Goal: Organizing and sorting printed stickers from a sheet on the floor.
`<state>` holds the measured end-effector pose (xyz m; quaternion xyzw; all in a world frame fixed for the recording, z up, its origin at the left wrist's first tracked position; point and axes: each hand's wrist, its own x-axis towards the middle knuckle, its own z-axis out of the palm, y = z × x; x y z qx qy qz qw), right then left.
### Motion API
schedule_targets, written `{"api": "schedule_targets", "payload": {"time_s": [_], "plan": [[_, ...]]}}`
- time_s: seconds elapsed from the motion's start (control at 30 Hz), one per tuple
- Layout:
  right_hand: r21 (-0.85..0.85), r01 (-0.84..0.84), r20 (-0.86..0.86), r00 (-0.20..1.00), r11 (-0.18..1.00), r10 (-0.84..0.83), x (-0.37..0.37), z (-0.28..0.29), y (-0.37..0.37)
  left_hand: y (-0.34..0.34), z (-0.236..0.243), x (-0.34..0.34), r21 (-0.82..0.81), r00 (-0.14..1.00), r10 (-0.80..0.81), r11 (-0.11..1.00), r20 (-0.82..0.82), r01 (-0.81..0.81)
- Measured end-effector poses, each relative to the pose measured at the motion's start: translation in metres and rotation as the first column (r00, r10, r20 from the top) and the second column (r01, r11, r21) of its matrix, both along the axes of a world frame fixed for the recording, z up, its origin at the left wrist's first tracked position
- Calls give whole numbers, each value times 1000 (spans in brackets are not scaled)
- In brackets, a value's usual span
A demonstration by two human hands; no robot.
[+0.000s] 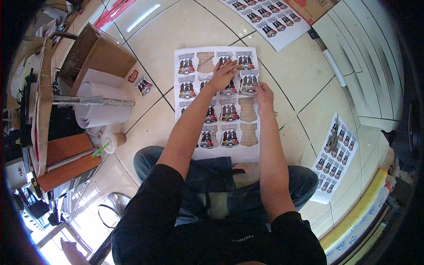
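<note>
A white sticker sheet (221,153) printed with rows of identical cut-shaped stickers lies on the floor in front of my crossed legs. Tile shows through several sticker-shaped holes in it, two of them low in the right column. My left hand (225,76) rests flat on the upper part of the sheet with fingers stretched out, covering parts of some stickers. At the sheet's right edge, my right hand (264,93) pinches the side of a sticker (247,83) in the right column. This sticker sits slightly askew over its place.
Another printed sheet (276,37) lies far right, near a white drawer unit (353,66). Scissors (333,140) rest on a third sheet (321,187) to the right. At left are loose stickers (144,86), a white paper roll (95,115), a cardboard box (106,57) and a drink cup (115,140).
</note>
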<state>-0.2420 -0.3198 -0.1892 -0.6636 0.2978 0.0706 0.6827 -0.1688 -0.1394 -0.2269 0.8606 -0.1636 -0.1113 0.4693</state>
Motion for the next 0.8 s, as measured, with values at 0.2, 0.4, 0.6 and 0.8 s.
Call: {"api": "schedule_targets", "payload": {"time_s": [0.2, 0.4, 0.6, 0.8], "plan": [[-253, 146, 180, 978, 956, -102, -2, -18, 12, 1, -1, 3, -48, 999, 15, 999, -34, -17], [-654, 30, 81, 996, 755, 30, -22, -10, 16, 1, -1, 2, -42, 1000, 6, 999, -15, -6], [-847, -224, -232, 972, 481, 45, -11, 25, 30, -1, 0, 3, 33, 999, -1, 999, -35, 3], [-720, -176, -46, 977, 671, 207, 0, 9, 28, 0, -6, 4, 26, 1000, -5, 1000, -5, 5]]}}
